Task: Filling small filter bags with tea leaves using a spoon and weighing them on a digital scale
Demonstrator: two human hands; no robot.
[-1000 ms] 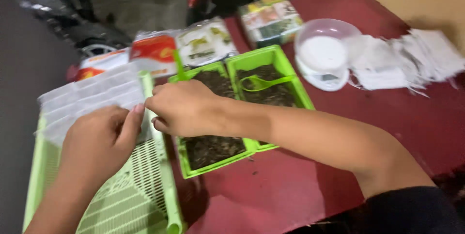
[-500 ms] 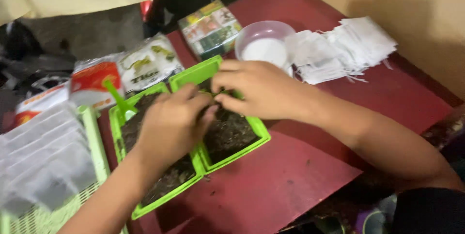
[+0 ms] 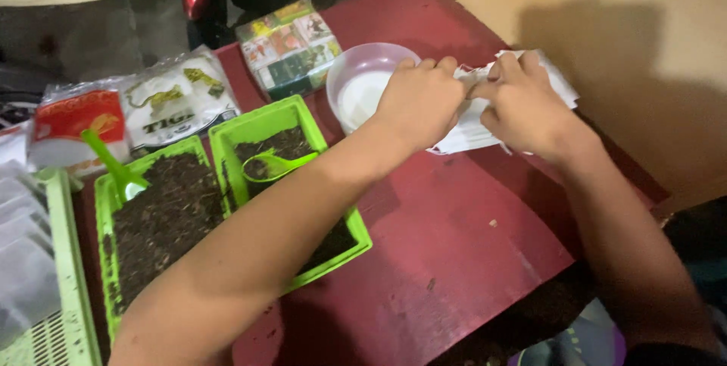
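We've left the soil trays behind — both hands, left and right, now pinch the white paper sachets just beside the bowl.

Bare red table is lying open just below the right hand; a wooden wall is blocking beyond it, a white bowl is crowding the left hand.

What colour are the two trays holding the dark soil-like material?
Bright green, both trays, seen clearly in the head view.
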